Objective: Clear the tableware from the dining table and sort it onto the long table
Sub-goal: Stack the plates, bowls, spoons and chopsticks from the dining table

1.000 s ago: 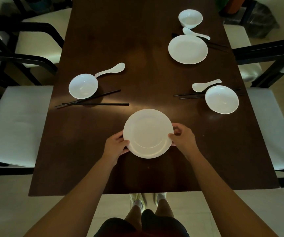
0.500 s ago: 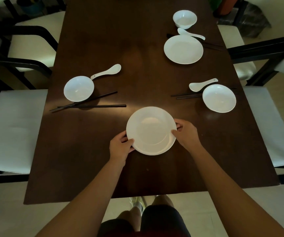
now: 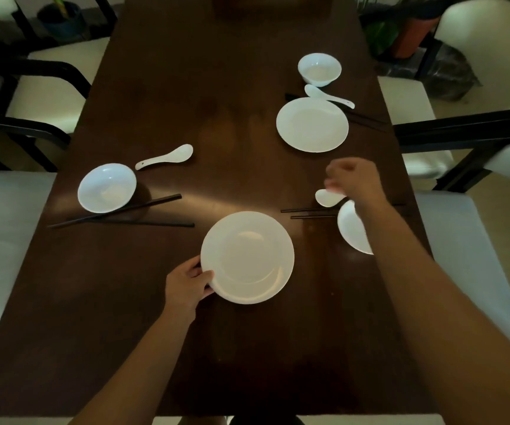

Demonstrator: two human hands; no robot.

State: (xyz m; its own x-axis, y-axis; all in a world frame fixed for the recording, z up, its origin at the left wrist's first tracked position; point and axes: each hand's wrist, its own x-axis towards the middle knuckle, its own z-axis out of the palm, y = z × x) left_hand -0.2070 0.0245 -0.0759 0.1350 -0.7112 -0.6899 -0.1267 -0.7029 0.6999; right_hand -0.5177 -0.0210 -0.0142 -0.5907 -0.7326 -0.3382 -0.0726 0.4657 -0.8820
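My left hand (image 3: 187, 285) grips the left rim of a white plate (image 3: 247, 257) at the near middle of the dark dining table (image 3: 232, 133). My right hand (image 3: 355, 182) is blurred above the handle of a white spoon (image 3: 327, 197) on the right; whether it holds the spoon cannot be told. My right forearm covers part of a white bowl (image 3: 353, 231) and black chopsticks (image 3: 309, 213). A second plate (image 3: 312, 124), a spoon (image 3: 328, 96) and a small bowl (image 3: 319, 69) lie farther back on the right. On the left sit a bowl (image 3: 106, 188), a spoon (image 3: 166, 157) and chopsticks (image 3: 121, 217).
Black-framed chairs with pale seats stand along both sides, one seat (image 3: 5, 240) at the left and another (image 3: 468, 256) at the right. Potted plants (image 3: 401, 29) and a dark bag (image 3: 447, 72) are on the floor at the far right.
My right hand has let go of the near plate and moved up and right to the spoon beside the right bowl. My left hand keeps hold of the plate.
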